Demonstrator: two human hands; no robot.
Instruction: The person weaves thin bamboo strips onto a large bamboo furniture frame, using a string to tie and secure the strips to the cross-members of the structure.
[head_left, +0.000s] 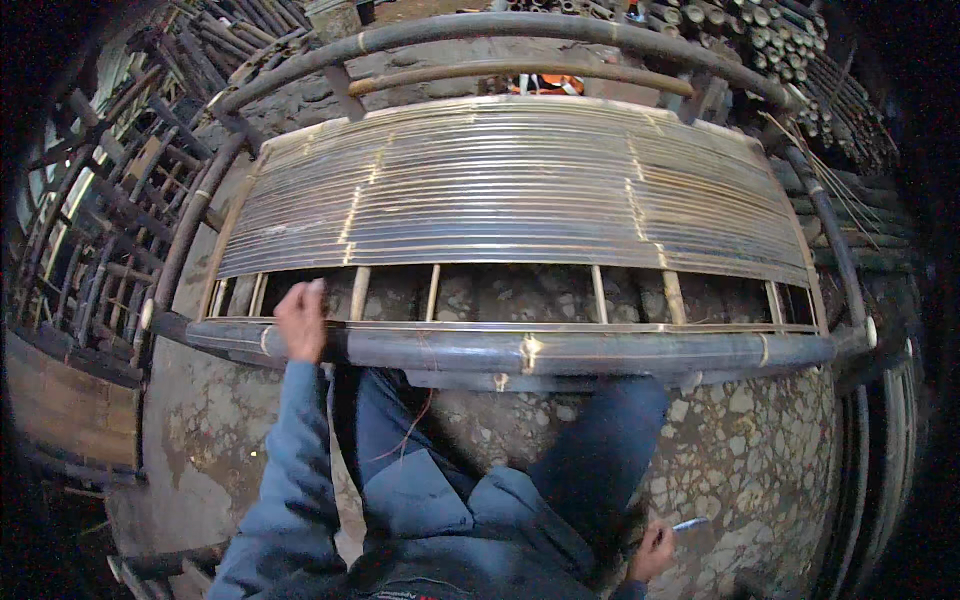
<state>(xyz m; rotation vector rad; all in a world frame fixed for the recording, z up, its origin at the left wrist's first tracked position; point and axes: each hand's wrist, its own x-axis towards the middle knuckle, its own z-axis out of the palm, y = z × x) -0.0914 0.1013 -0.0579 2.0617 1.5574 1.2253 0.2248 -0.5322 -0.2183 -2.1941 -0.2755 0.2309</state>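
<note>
A bamboo bench seat lies in front of me, its dark slats (490, 190) running left to right. My left hand (302, 318) is at the left end of the thick front bamboo rail (450, 350), its fingers curled together over the gap behind the rail. Whatever they pinch, if anything, is hidden. Low at the right, beside my leg, my right hand (655, 550) is closed around a slim, pale, pointed tool (690, 523) that looks like a small knife blade; its handle is hidden. A thin reddish strand (422, 412) hangs from the rail over my leg.
Light crosspieces (599, 295) show in the gap between slats and rail. A curved bamboo backrest (480, 32) closes the far side. Bamboo poles (770, 40) are stacked at far right, dark bamboo frames (110, 220) stand at left. The floor (750, 450) is stony.
</note>
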